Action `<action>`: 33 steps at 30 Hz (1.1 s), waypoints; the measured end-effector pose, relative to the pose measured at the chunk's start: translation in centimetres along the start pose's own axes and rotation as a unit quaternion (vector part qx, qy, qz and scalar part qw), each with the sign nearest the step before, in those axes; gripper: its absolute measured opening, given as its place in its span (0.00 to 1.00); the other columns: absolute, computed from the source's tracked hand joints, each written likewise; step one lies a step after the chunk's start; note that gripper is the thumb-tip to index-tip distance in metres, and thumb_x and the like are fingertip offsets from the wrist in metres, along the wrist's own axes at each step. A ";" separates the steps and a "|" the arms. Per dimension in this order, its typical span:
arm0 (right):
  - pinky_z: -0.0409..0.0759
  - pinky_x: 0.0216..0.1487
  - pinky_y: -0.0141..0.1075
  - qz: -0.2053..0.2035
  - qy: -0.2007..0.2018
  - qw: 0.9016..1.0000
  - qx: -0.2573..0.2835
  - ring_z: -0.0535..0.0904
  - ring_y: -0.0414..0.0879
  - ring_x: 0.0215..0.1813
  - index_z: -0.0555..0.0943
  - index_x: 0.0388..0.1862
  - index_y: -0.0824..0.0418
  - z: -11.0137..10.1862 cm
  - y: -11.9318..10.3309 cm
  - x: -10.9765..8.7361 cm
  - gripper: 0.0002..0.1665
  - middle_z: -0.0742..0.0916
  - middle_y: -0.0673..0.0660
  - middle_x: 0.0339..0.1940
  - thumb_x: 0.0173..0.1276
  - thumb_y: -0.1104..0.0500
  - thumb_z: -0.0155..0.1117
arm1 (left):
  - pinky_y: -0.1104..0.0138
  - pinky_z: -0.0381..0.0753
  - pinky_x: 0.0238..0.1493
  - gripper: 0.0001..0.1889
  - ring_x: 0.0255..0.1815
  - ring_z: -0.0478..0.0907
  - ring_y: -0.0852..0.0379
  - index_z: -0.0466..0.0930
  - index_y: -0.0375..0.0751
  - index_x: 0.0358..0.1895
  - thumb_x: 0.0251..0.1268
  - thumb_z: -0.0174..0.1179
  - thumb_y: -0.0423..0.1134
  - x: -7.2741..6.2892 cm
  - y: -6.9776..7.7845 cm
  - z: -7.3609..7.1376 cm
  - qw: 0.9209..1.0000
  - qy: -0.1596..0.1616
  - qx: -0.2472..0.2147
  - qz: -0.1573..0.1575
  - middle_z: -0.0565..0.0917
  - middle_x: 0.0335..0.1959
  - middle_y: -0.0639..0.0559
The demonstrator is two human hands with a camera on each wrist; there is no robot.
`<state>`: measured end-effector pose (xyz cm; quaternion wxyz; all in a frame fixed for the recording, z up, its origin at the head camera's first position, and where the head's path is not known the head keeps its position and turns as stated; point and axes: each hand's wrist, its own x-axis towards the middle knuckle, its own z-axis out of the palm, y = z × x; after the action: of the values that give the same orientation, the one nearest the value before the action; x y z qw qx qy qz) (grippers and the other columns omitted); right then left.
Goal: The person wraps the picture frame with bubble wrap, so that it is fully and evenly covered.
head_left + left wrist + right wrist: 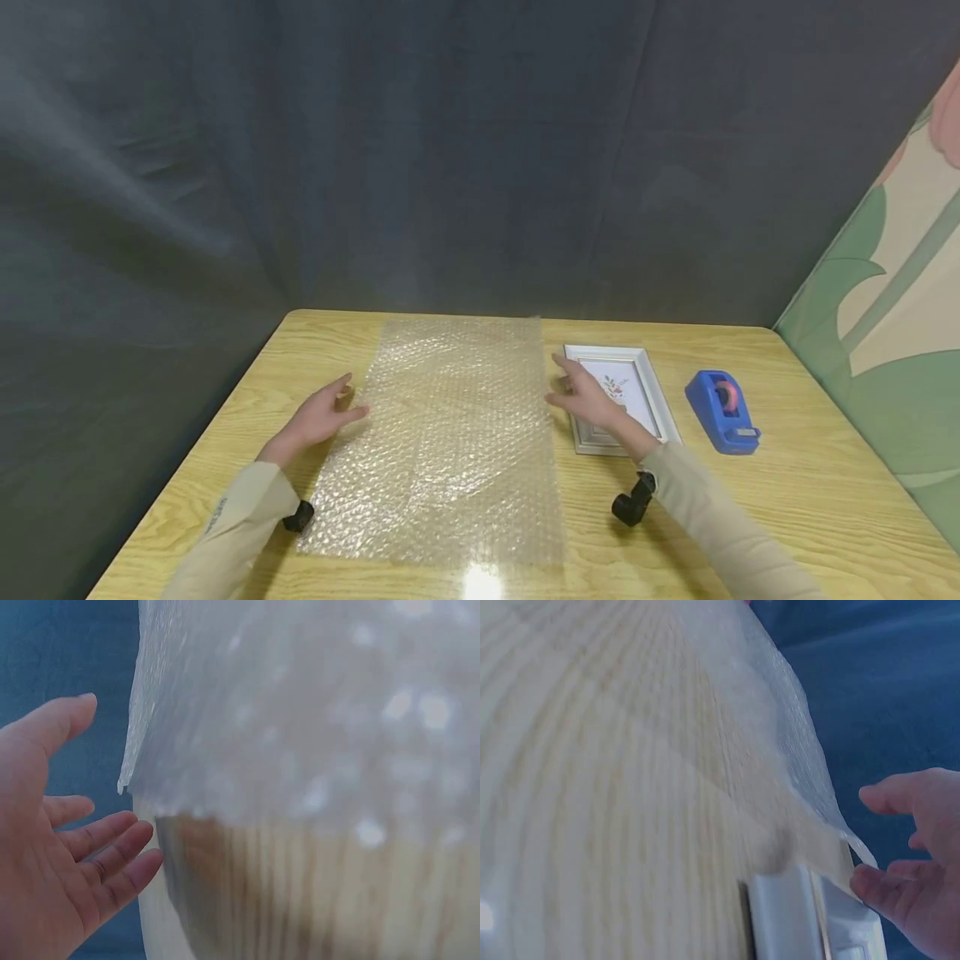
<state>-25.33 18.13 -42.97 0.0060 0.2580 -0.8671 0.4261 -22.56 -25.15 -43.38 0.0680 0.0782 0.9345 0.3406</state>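
- Two hands reach over the table (817, 417), one at each long side of a sheet of bubble wrap (450, 442).
- Bubble wrap: clear, spread out on the table, its far end at the table's back edge; the wood grain shows through it.
- Left hand (318, 414): beside the wrap's left edge, grip spread, thumb apart from the fingers and pointing toward the sheet. Whether the thumb tip touches the wrap, I cannot tell.
- Right hand (588, 398): grip spread too, thumb and fingers apart, pointing at the wrap's right edge. It covers part of the picture frame's left side in the head view; contact with the frame cannot be told.
- Picture frame (637, 392): white, lying face up just right of the wrap, with a small plant print inside.
- Tape dispenser (723, 427): blue, to the right of the frame and apart from it, with a pinkish roll (726, 397) in it.
- Dark cloth (465, 167) hangs behind the table; a wall (885, 292) with leaf shapes stands at the right.
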 end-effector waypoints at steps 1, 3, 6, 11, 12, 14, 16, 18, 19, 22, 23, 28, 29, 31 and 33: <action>0.73 0.51 0.55 0.009 0.000 1.000 0.005 0.70 0.70 0.52 0.52 0.66 0.78 0.2 0.0 0.1 0.42 0.63 0.79 0.61 0.59 0.63 0.60 | 0.46 0.69 0.54 0.43 0.59 0.65 0.33 0.46 0.30 0.69 0.61 0.55 0.53 0.0 0.0 0.1 1.000 -0.001 -0.004 0.002 0.63 0.63 0.30; 0.71 0.53 0.56 0.034 -0.005 0.999 0.012 0.69 0.71 0.54 0.50 0.66 0.79 0.6 0.1 0.3 0.43 0.62 0.80 0.62 0.58 0.65 0.61 | 0.47 0.70 0.53 0.41 0.58 0.65 0.33 0.48 0.29 0.68 0.62 0.55 0.51 -0.1 0.0 0.3 1.000 0.001 -0.013 0.004 0.64 0.62 0.30; 0.72 0.54 0.54 0.062 -0.009 0.998 0.025 0.69 0.71 0.55 0.48 0.65 0.80 1.1 0.2 0.4 0.44 0.60 0.79 0.63 0.58 0.67 0.61 | 0.47 0.71 0.52 0.38 0.57 0.66 0.33 0.50 0.28 0.67 0.63 0.55 0.48 -0.2 -0.1 0.7 1.000 0.004 -0.015 0.011 0.65 0.60 0.30; 0.80 0.40 0.39 0.095 0.000 0.994 0.049 0.76 0.63 0.46 0.47 0.67 0.79 1.6 0.0 0.6 0.43 0.61 0.77 0.64 0.57 0.73 0.58 | 0.47 0.71 0.52 0.35 0.57 0.66 0.34 0.52 0.25 0.66 0.63 0.55 0.42 -0.1 -0.2 1.3 1.000 0.011 -0.011 0.019 0.67 0.59 0.29; 0.80 0.35 0.36 0.103 0.001 0.993 0.054 0.78 0.60 0.41 0.46 0.67 0.78 1.8 0.0 0.7 0.44 0.61 0.77 0.64 0.57 0.74 0.57 | 0.48 0.71 0.52 0.34 0.57 0.67 0.35 0.53 0.25 0.66 0.63 0.55 0.41 -0.1 -0.3 1.4 1.000 0.013 -0.012 0.017 0.67 0.59 0.29; 0.78 0.28 0.32 0.117 0.002 0.991 0.070 0.78 0.54 0.35 0.45 0.68 0.76 2.0 0.1 0.9 0.43 0.61 0.76 0.65 0.57 0.75 0.55 | 0.48 0.71 0.53 0.34 0.57 0.67 0.34 0.53 0.24 0.66 0.63 0.55 0.40 0.0 -0.3 1.5 1.000 0.015 -0.013 0.017 0.67 0.58 0.28; 0.78 0.27 0.31 0.138 0.007 0.987 0.087 0.78 0.50 0.32 0.45 0.69 0.74 2.2 0.1 1.1 0.43 0.61 0.74 0.66 0.58 0.75 0.54 | 0.48 0.70 0.53 0.35 0.57 0.66 0.34 0.50 0.23 0.66 0.62 0.55 0.39 0.1 -0.3 1.6 1.000 0.013 -0.027 0.010 0.67 0.59 0.28; 0.79 0.31 0.32 0.157 0.013 0.983 0.097 0.79 0.49 0.35 0.46 0.69 0.72 2.4 0.1 1.3 0.43 0.61 0.73 0.66 0.59 0.74 0.54 | 0.48 0.69 0.55 0.36 0.58 0.65 0.34 0.48 0.22 0.66 0.62 0.56 0.38 0.2 -0.3 1.6 0.999 0.011 -0.038 0.002 0.67 0.58 0.28; 0.80 0.33 0.33 0.163 0.013 0.981 0.102 0.80 0.50 0.38 0.46 0.69 0.72 2.5 0.3 1.4 0.42 0.61 0.73 0.66 0.59 0.73 0.54 | 0.48 0.69 0.55 0.36 0.58 0.64 0.33 0.48 0.21 0.66 0.62 0.56 0.38 0.2 -0.3 1.7 0.999 0.012 -0.039 -0.003 0.67 0.58 0.28; 0.81 0.36 0.35 0.172 0.016 0.980 0.104 0.80 0.52 0.41 0.49 0.69 0.73 2.5 0.5 1.6 0.41 0.63 0.73 0.65 0.59 0.73 0.55 | 0.48 0.69 0.56 0.35 0.58 0.64 0.33 0.51 0.20 0.65 0.61 0.57 0.37 0.2 -0.2 1.9 0.999 0.015 -0.036 -0.012 0.67 0.58 0.28; 0.81 0.36 0.35 0.172 0.017 0.979 0.104 0.79 0.52 0.40 0.50 0.68 0.73 2.5 0.6 1.7 0.41 0.64 0.73 0.64 0.58 0.73 0.55 | 0.48 0.68 0.57 0.35 0.58 0.65 0.33 0.52 0.20 0.64 0.60 0.57 0.36 0.1 -0.2 1.9 0.999 0.017 -0.034 -0.013 0.68 0.57 0.27; 0.81 0.35 0.34 0.163 0.022 0.979 0.118 0.79 0.48 0.37 0.52 0.68 0.73 2.3 0.6 1.6 0.41 0.66 0.74 0.63 0.56 0.74 0.56 | 0.49 0.69 0.56 0.33 0.58 0.66 0.33 0.55 0.20 0.63 0.59 0.58 0.33 0.2 -0.1 1.9 0.999 0.026 -0.031 0.004 0.69 0.56 0.27; 0.81 0.35 0.33 0.162 0.025 0.979 0.122 0.79 0.47 0.37 0.52 0.68 0.73 2.2 0.6 1.6 0.41 0.66 0.73 0.63 0.55 0.75 0.56 | 0.50 0.72 0.54 0.32 0.55 0.68 0.34 0.56 0.20 0.63 0.58 0.58 0.32 0.3 0.0 1.9 0.999 0.029 -0.031 0.009 0.70 0.54 0.27; 0.80 0.33 0.31 0.160 0.030 0.978 0.129 0.78 0.46 0.35 0.52 0.68 0.72 2.2 0.6 1.4 0.41 0.67 0.73 0.62 0.55 0.75 0.56 | 0.55 0.77 0.45 0.31 0.48 0.73 0.38 0.57 0.21 0.62 0.58 0.58 0.31 0.5 0.2 1.6 0.999 0.034 -0.026 0.020 0.73 0.50 0.30; 0.79 0.32 0.30 0.153 0.032 0.978 0.136 0.78 0.46 0.34 0.51 0.68 0.73 2.3 0.5 1.3 0.42 0.67 0.73 0.62 0.55 0.76 0.56 | 0.61 0.78 0.35 0.31 0.39 0.74 0.45 0.58 0.22 0.62 0.57 0.58 0.29 0.7 0.4 1.2 0.999 0.038 -0.022 0.023 0.74 0.46 0.33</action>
<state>-26.20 16.16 -44.50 -0.0670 0.1069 -0.8296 0.5439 -22.94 -23.91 -44.08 0.0264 0.0858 0.9267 0.3649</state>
